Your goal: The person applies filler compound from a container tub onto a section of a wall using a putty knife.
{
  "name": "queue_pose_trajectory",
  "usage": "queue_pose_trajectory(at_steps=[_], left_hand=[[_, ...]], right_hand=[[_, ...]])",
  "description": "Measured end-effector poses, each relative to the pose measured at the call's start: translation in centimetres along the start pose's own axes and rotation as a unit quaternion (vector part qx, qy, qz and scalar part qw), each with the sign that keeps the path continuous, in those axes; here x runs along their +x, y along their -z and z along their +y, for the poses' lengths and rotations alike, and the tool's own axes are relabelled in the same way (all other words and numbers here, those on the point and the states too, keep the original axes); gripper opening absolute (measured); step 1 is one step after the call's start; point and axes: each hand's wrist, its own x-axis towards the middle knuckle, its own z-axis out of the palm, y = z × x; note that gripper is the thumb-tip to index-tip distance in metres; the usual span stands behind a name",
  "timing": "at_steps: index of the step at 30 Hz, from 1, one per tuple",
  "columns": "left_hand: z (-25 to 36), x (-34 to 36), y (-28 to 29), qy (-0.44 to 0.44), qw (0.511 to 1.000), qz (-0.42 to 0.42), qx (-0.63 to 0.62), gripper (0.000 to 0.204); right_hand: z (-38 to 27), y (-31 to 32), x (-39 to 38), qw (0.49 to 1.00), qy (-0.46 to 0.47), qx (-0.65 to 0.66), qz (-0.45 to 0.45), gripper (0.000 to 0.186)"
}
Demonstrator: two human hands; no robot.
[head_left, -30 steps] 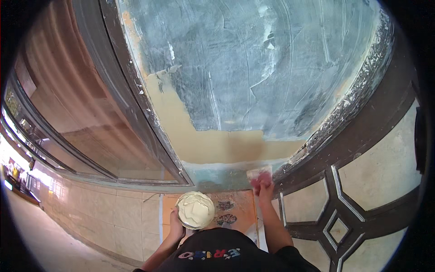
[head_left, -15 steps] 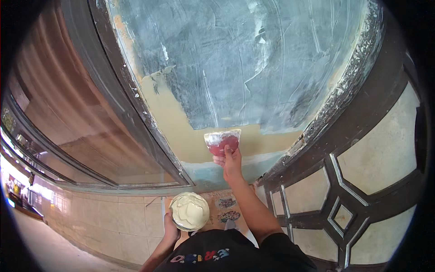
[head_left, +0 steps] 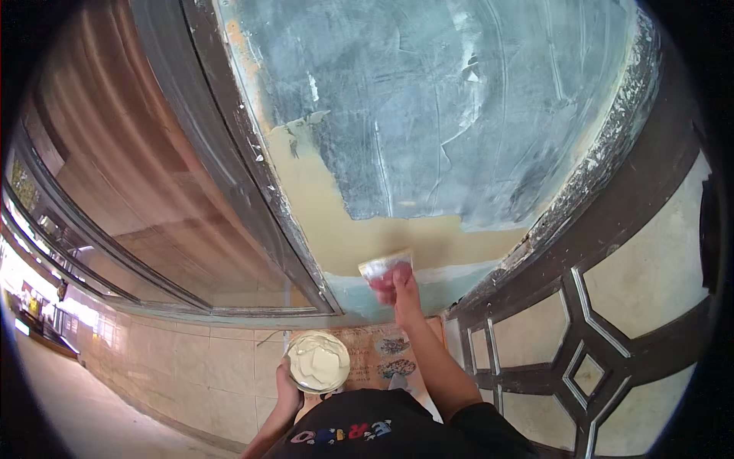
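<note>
My right hand (head_left: 404,297) grips a wide putty knife (head_left: 387,268) by its red part, its pale blade smeared with filler and slightly blurred. The blade is close to the lower wall (head_left: 397,145), over the edge of a band of beige filler (head_left: 336,236); whether it touches I cannot tell. Above the band the wall is grey-blue with scratches and white chipped patches. Low on the left, my left hand (head_left: 287,390) is wrapped round the side of a round tub (head_left: 319,362) full of cream-coloured filler with an uneven surface.
A dark window frame with glass (head_left: 206,252) borders the wall on the left. To the right stands a dark panelled door (head_left: 550,314) beside a paint-flecked door frame (head_left: 592,164). Below lie floor tiles (head_left: 222,363) and a printed brown sheet of cardboard (head_left: 367,340).
My right hand has brought the putty knife down from the beige band and tilted it. The wall has shifted rightward in view. My left hand still holds the tub.
</note>
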Motion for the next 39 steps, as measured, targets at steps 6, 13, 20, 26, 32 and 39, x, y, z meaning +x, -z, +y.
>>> queue_pose_trajectory(at_steps=[6, 13, 20, 26, 32, 39], left_hand=[[-0.9, 1.7, -1.6, 0.02, 0.998, -0.055, 0.021, 0.053], [-1.8, 2.3, -0.9, 0.012, 0.998, -0.062, 0.028, 0.055], [-1.8, 2.7, -1.9, 0.032, 0.998, -0.061, -0.003, 0.055], [-2.0, 3.1, -4.0, 0.021, 0.996, -0.076, 0.027, 0.053], [-2.9, 3.3, -4.5, 0.019, 0.997, -0.073, 0.015, 0.055], [-4.0, 2.8, -6.4, 0.01, 0.998, -0.052, 0.022, 0.056]], right_hand=[[-0.9, -0.2, 3.5, 0.981, 0.102, -0.159, 0.043, 0.033], [8.4, 11.5, -3.5, 0.985, -0.156, -0.048, 0.063, 0.031], [4.1, 12.1, -2.4, 0.989, -0.078, -0.017, 0.121, 0.027], [-6.2, 4.1, 1.2, 0.998, 0.023, 0.043, 0.042, 0.034], [-5.9, 8.9, 4.1, 0.986, 0.068, -0.094, 0.119, 0.032], [2.6, 22.0, -0.4, 0.987, -0.061, -0.117, 0.093, 0.026]])
